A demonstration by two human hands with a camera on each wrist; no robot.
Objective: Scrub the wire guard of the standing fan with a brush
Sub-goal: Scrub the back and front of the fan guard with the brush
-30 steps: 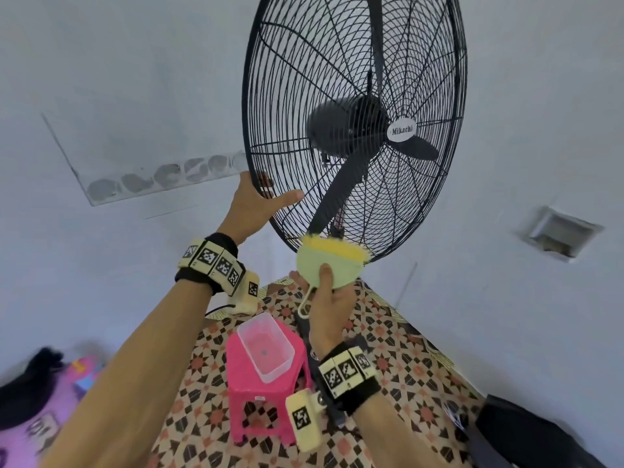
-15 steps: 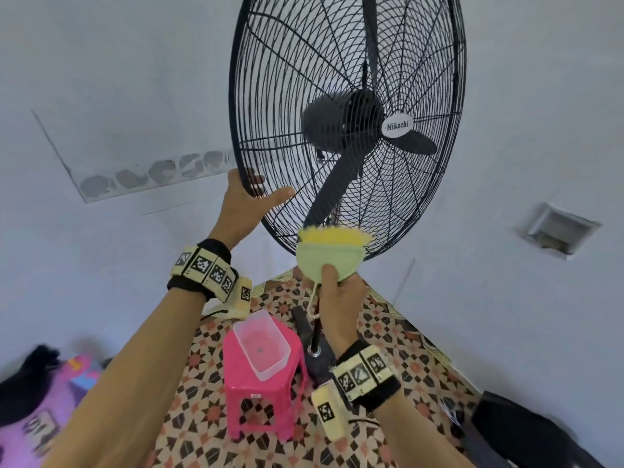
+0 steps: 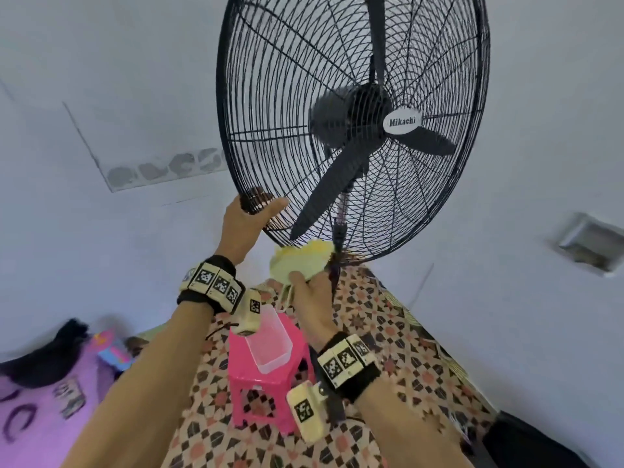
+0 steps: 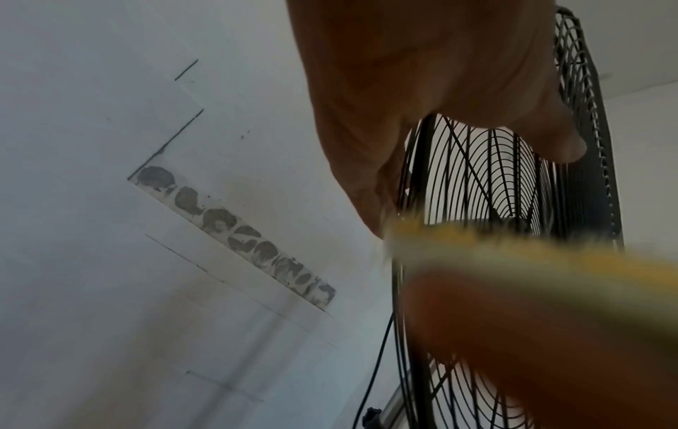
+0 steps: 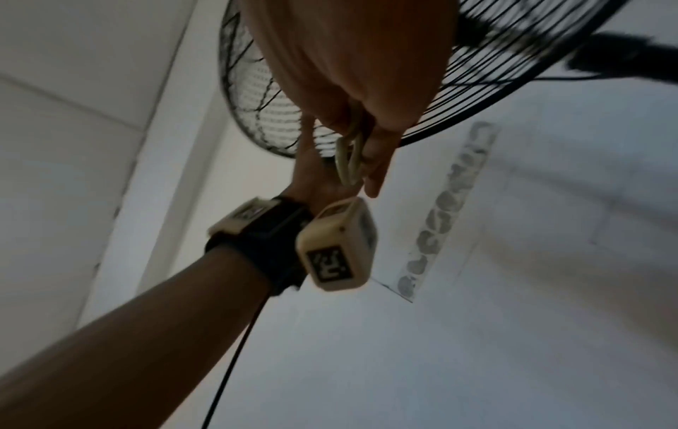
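The black standing fan's round wire guard (image 3: 277,106) fills the upper head view, with dark blades and a white badge behind it. My left hand (image 3: 248,217) grips the guard's lower left rim, fingers curled over the wires and thumb stretched along the front. My right hand (image 3: 312,292) holds a pale green brush with yellow bristles (image 3: 300,258), its bristles against the guard's bottom edge beside the fan pole. In the left wrist view the brush (image 4: 513,255) is a blurred streak before the guard (image 4: 488,174). The right wrist view shows the brush's handle loop (image 5: 348,159) hanging below my fingers.
A pink plastic stool (image 3: 266,376) carrying a clear empty tub (image 3: 268,342) stands on the patterned floor right below my hands. White walls close in behind and to the right. Purple bedding (image 3: 37,410) lies at the lower left and a dark object (image 3: 526,440) at the lower right.
The brush has slid left along the guard's bottom edge, toward my left hand. My left hand keeps its grip on the rim. The view has drifted, placing the fan further right.
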